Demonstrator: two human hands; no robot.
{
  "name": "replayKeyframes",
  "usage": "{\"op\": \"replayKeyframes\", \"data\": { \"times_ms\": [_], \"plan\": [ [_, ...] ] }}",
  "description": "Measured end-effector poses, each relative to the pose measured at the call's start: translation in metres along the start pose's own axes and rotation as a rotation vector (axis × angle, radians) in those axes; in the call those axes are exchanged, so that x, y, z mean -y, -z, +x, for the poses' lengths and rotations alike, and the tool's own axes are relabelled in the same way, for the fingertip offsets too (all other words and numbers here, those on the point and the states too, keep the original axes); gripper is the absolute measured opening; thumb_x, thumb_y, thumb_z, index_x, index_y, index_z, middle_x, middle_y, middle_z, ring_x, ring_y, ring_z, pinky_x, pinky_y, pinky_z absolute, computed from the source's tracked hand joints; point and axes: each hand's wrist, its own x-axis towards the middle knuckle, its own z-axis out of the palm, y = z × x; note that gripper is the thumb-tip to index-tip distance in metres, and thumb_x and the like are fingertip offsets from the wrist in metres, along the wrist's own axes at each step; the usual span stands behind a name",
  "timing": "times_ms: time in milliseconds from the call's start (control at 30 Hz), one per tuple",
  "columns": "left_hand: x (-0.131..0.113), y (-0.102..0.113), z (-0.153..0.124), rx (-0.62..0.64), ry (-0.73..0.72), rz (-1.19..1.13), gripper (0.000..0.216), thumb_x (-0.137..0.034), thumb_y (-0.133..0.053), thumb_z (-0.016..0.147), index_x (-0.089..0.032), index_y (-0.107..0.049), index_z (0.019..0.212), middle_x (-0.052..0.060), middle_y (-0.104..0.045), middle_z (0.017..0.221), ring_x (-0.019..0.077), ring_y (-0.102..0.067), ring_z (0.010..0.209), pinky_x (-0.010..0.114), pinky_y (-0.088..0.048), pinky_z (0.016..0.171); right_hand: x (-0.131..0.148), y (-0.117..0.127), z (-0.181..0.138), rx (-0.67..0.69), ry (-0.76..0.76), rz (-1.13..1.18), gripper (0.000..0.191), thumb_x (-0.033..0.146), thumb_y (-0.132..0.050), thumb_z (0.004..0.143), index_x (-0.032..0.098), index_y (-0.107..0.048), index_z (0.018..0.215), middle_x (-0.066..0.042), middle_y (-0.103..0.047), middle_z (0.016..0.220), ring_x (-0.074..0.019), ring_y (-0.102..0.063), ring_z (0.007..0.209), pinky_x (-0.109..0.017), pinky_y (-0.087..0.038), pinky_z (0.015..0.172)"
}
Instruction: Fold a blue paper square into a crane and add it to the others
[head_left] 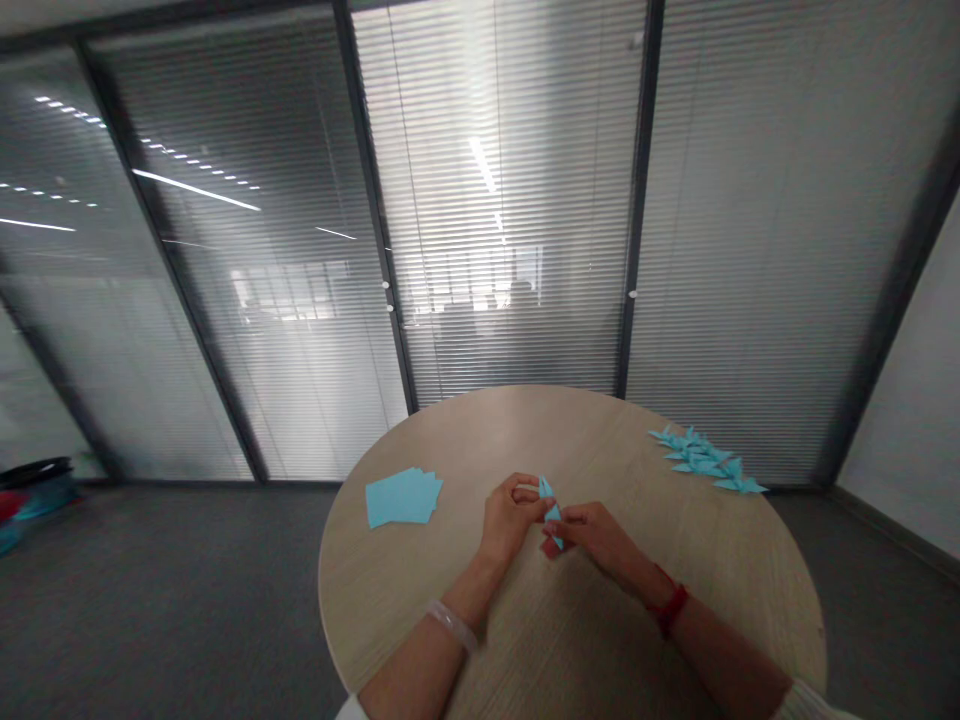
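Observation:
Between my two hands, above the middle of the round table, is a narrow folded piece of blue paper (547,489) with a pointed top. My left hand (513,514) pinches it from the left, thumb and fingers closed on it. From the right, my right hand (588,531) grips its lower part with the fingertips. A small red patch (552,547) shows just under the fingers; I cannot make out what it is. The paper's finer folds are hidden by the fingers.
A stack of blue paper sheets (403,497) lies to the left on the wooden table (525,425). Several folded blue paper cranes (703,458) sit in a cluster near the right edge. Glass panels with blinds (510,200) stand behind the table. A dark bin (37,480) is on the floor far left.

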Motion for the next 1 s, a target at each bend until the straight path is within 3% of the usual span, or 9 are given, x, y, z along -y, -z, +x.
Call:
{"op": "replayKeyframes", "data": {
  "times_ms": [233,467,567,700,833,1000],
  "plan": [
    [0.004,0.003,0.004,-0.017,-0.027,-0.044,0.030,-0.023,-0.078,0.055,-0.014,-0.062,0.079,-0.001,-0.064,0.055,0.0130,-0.060,0.051,0.023,-0.049,0.052,-0.004,-0.002,0.002,0.032,-0.022,0.051,0.046,0.056,-0.074,0.060,0.011,-0.071,0.071,-0.011,-0.073,0.071,-0.0233,-0.069,0.066,-0.035,-0.052,0.068],
    [0.012,0.007,0.009,0.001,0.050,-0.127,0.038,-0.033,-0.082,0.053,-0.014,-0.063,0.080,0.003,-0.067,0.063,0.0150,-0.062,0.056,0.028,-0.051,0.059,-0.007,-0.001,0.002,0.032,0.042,-0.082,0.045,0.057,-0.062,0.072,0.012,-0.069,0.075,-0.010,-0.073,0.072,-0.0218,-0.068,0.065,-0.032,-0.051,0.064],
    [0.011,0.011,0.010,-0.026,0.098,-0.169,0.038,-0.034,-0.081,0.054,-0.013,-0.064,0.080,0.004,-0.068,0.067,0.0148,-0.063,0.062,0.027,-0.051,0.065,-0.004,0.003,0.001,-0.065,0.134,-0.191,0.041,0.052,-0.051,0.082,0.014,-0.067,0.080,-0.009,-0.072,0.077,-0.0196,-0.066,0.067,-0.031,-0.050,0.065],
    [0.011,0.015,0.008,-0.010,0.180,-0.191,0.037,-0.033,-0.083,0.053,-0.012,-0.065,0.078,0.004,-0.068,0.070,0.0147,-0.063,0.065,0.027,-0.051,0.068,0.001,0.010,-0.001,-0.241,0.329,-0.328,0.025,0.036,-0.057,0.082,0.019,-0.066,0.098,-0.007,-0.067,0.095,-0.0187,-0.062,0.083,-0.029,-0.048,0.072],
    [0.016,0.014,0.008,0.065,0.240,-0.151,0.037,-0.033,-0.083,0.050,-0.012,-0.064,0.075,0.005,-0.068,0.071,0.0151,-0.063,0.064,0.028,-0.050,0.067,0.003,0.011,-0.003,-0.159,0.504,-0.438,0.018,0.030,-0.057,0.084,0.023,-0.070,0.093,-0.005,-0.060,0.091,-0.0176,-0.057,0.084,-0.029,-0.047,0.076],
    [0.023,0.015,0.010,0.134,0.269,-0.046,0.035,-0.034,-0.081,0.050,-0.012,-0.063,0.071,0.002,-0.065,0.063,0.0128,-0.058,0.057,0.026,-0.046,0.060,-0.003,0.010,-0.002,-0.074,0.509,-0.515,0.011,0.026,-0.062,0.082,0.025,-0.072,0.087,-0.003,-0.057,0.090,-0.0171,-0.055,0.087,-0.029,-0.044,0.081]
  ]
}}
